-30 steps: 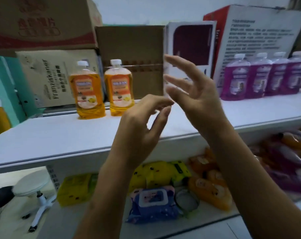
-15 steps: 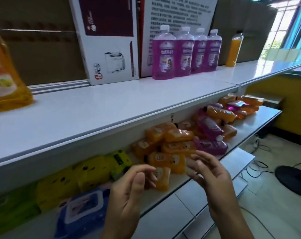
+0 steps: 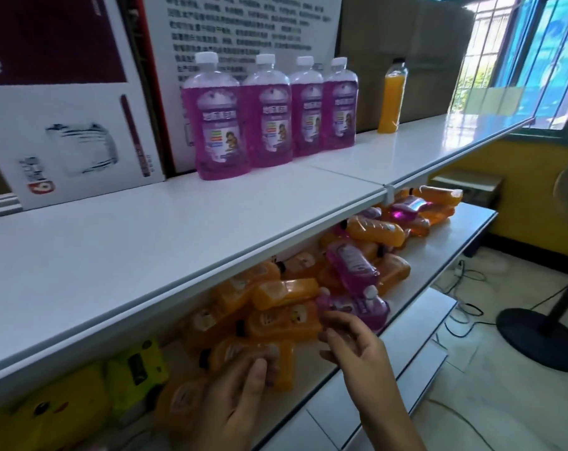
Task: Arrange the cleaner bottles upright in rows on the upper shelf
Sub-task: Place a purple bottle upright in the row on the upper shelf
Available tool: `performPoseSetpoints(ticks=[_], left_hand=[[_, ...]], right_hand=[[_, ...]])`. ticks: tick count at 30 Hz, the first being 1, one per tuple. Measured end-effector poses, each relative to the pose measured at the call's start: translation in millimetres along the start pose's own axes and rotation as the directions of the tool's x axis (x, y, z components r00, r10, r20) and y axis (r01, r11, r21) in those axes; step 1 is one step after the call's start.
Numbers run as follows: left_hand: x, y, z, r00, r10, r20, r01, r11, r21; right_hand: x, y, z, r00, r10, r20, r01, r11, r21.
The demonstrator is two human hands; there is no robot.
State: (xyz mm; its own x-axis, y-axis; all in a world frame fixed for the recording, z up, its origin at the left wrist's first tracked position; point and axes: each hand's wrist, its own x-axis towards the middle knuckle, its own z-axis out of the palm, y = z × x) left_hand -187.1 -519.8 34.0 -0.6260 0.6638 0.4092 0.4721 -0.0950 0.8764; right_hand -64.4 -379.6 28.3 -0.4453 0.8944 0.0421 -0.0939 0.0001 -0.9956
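Note:
Several purple cleaner bottles (image 3: 266,115) stand upright in a row at the back of the white upper shelf (image 3: 152,242). On the lower shelf (image 3: 445,242) lies a heap of orange bottles (image 3: 286,294) and purple bottles (image 3: 352,265) on their sides. My left hand (image 3: 240,395) hovers over an orange bottle (image 3: 243,353) at the near end of the heap, fingers apart, touching or nearly touching it. My right hand (image 3: 354,343) is open beside a lying purple bottle (image 3: 357,307), holding nothing.
A slim bottle of orange liquid (image 3: 392,96) stands alone further right on the upper shelf. Printed cardboard boxes (image 3: 68,125) line the back. Yellow packs (image 3: 136,379) lie at the lower shelf's left. A fan base (image 3: 543,336) and cables sit on the floor.
My view has swung right and down from the two orange upright bottles to the heap on the lower shelf. Both hands have dropped from above the upper shelf to the lying bottles.

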Motion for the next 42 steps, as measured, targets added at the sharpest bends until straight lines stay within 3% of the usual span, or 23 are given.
performPoseSetpoints(ticks=[3, 8, 11, 16, 23, 27, 31, 35, 39, 42], left_hand=[[26, 6, 37, 0.996, -0.018, 0.089, 0.01, 0.995, 0.095], [62, 1, 108, 0.979, -0.08, 0.185, 0.071, 0.996, 0.056], [78, -10, 143, 0.979, -0.106, 0.175, 0.099, 0.994, 0.05], [99, -20, 185, 0.971, -0.069, 0.228, 0.033, 0.987, 0.157], [148, -38, 214, 0.953, -0.053, 0.298, -0.062, 0.929, 0.365], [187, -67, 218, 0.939, -0.015, 0.343, -0.17, 0.848, 0.501], [225, -93, 235, 0.902, -0.086, 0.423, -0.238, 0.719, 0.653], [240, -125, 250, 0.863, -0.12, 0.491, -0.278, 0.697, 0.661], [243, -134, 253, 0.87, -0.083, 0.486, -0.304, 0.686, 0.661], [239, -126, 251, 0.885, -0.073, 0.459, -0.276, 0.713, 0.645]], right_hand=[[35, 3, -28, 0.999, 0.0, -0.039, 0.001, 1.0, 0.024], [84, 10, -78, 0.998, 0.015, -0.063, -0.012, 0.999, 0.033], [104, 14, -107, 0.999, 0.012, -0.048, -0.013, 1.0, -0.018], [136, 26, -142, 0.999, 0.032, -0.023, -0.034, 0.993, -0.112], [169, 44, -150, 0.995, 0.082, 0.052, -0.078, 0.993, -0.088], [187, 64, -138, 0.996, -0.026, 0.087, 0.052, 0.947, -0.317], [203, 74, -122, 0.977, -0.087, 0.196, 0.189, 0.777, -0.6], [208, 80, -117, 0.958, -0.038, 0.285, 0.247, 0.619, -0.746], [213, 77, -114, 0.961, -0.066, 0.267, 0.251, 0.611, -0.751], [212, 68, -117, 0.972, -0.082, 0.22, 0.214, 0.697, -0.684]])
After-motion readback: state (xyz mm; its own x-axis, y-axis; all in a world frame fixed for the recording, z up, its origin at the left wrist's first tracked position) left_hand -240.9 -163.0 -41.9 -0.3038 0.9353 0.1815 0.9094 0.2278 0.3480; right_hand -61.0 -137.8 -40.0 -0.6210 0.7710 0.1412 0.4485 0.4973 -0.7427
